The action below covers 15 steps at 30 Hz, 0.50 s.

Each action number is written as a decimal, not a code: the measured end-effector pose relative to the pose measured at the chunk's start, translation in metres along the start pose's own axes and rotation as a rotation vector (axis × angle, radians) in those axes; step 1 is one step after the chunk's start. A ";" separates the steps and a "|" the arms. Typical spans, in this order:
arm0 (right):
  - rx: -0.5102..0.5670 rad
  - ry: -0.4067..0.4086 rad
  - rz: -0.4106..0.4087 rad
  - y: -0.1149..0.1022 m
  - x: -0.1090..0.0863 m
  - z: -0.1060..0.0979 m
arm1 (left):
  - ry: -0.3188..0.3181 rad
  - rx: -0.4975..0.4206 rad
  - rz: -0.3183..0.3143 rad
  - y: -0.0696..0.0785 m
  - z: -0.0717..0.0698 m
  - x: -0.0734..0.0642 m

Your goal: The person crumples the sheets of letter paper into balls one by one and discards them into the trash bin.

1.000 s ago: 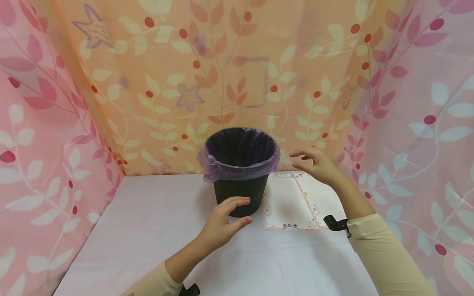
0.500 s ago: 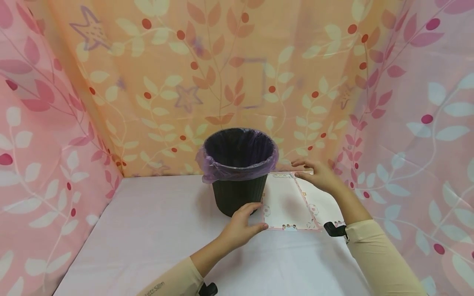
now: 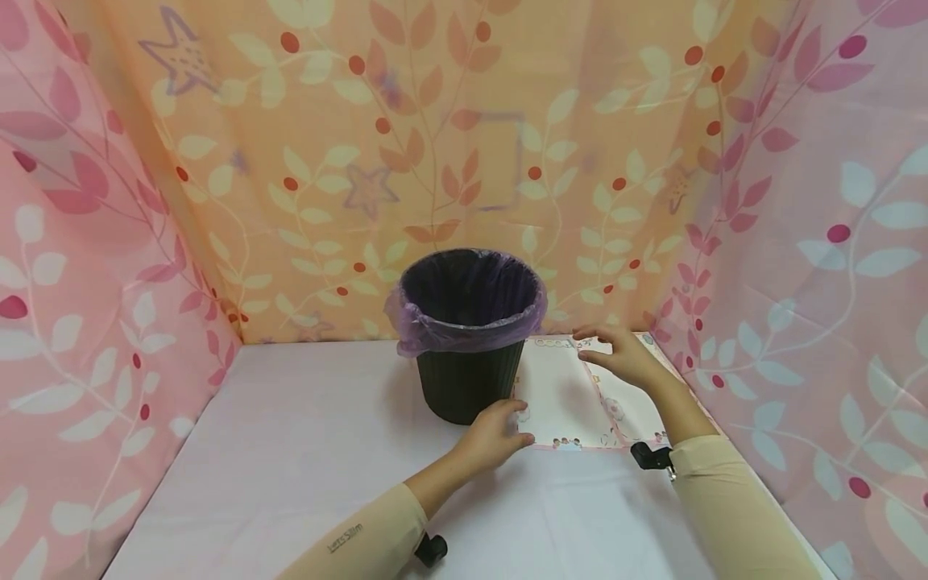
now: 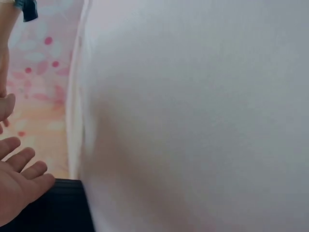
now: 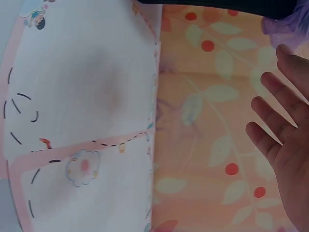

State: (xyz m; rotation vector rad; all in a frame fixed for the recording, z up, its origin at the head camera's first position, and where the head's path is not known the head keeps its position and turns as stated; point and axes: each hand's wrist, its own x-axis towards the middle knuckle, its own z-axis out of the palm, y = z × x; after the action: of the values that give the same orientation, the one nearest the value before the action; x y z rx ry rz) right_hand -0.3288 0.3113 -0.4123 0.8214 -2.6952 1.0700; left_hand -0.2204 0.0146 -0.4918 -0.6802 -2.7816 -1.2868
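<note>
A black trash bin (image 3: 464, 383) stands upright toward the back of the table, lined with a purple plastic bag (image 3: 500, 334) folded over its rim. My left hand (image 3: 487, 443) is in front of the bin's lower right side, holding nothing, fingers apart from the thumb. In the left wrist view its fingers (image 4: 24, 164) overlap the bin's dark edge (image 4: 58, 205). Over the white sheets with pink printed borders (image 3: 565, 395), right of the bin, hovers my right hand (image 3: 625, 358), fingers loosely bent and nothing in it. The right wrist view shows its fingers (image 5: 273, 108) spread.
White cloth covers the table (image 3: 304, 435). Orange leaf-patterned fabric (image 3: 326, 201) hangs close behind the bin, with pink patterned fabric (image 3: 87, 322) at the left and more at the right. Each wrist carries a small black device (image 3: 651, 456).
My left hand has moved right along the front of the bin toward the sheets. My right hand has sunk lower over the sheets. The bin has stayed in place.
</note>
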 end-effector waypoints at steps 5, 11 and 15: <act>-0.004 -0.028 0.081 0.013 -0.006 0.007 | -0.045 -0.008 -0.037 -0.010 0.013 0.013; 0.009 -0.045 0.117 0.024 -0.012 0.015 | -0.156 0.097 0.003 -0.012 0.022 0.023; 0.030 -0.054 0.142 0.027 -0.015 0.018 | -0.137 0.135 -0.008 -0.014 0.027 0.027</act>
State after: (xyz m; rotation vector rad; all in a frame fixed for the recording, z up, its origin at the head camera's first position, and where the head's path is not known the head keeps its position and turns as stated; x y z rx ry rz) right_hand -0.3290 0.3220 -0.4467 0.6815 -2.8262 1.1348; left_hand -0.2454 0.0366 -0.5146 -0.7776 -2.9478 -1.0799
